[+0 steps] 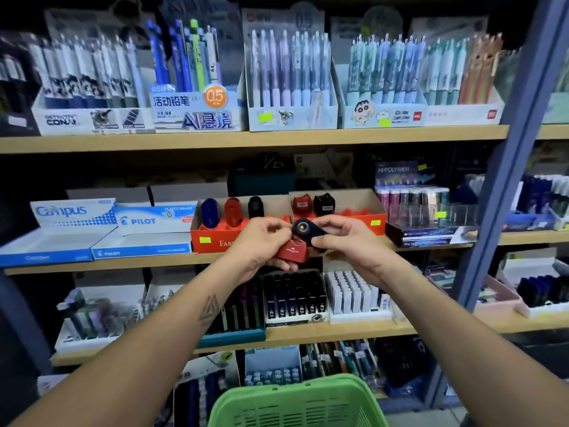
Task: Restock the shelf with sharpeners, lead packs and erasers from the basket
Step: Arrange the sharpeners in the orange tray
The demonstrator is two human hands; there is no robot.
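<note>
My left hand [261,245] holds a red sharpener [292,250] in its curled fingers, in front of the middle shelf. My right hand [348,238] pinches a dark blue sharpener [304,231] just above the red one. Behind them stand two red display trays: the left tray [209,238] holds a blue, a red and a black sharpener upright, the right tray [377,218] a red and a black one. The green basket [295,402] sits at the bottom centre; its inside is hidden.
Campus [58,229] and Pilot [147,229] eraser boxes lie left of the trays. Lead packs [412,204] stand right of them. The shelf below carries more lead boxes [294,297] and a white rack [351,291]. A grey-blue upright post [511,149] is on the right.
</note>
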